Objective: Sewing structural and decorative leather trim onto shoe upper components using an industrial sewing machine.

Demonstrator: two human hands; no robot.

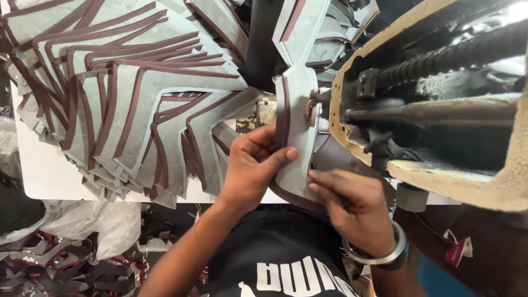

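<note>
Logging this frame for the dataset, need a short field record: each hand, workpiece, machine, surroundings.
left hand: grips the grey piece at its maroon-trimmed edge, thumb on top
right hand: fingers press the piece's lower end; metal bangle on wrist
piece: curved, flat, runs up to the machine's foot
machine: sewing head, right of the hands
stack: matching trimmed pieces fanned on the white table
floor: offcuts below left
</note>
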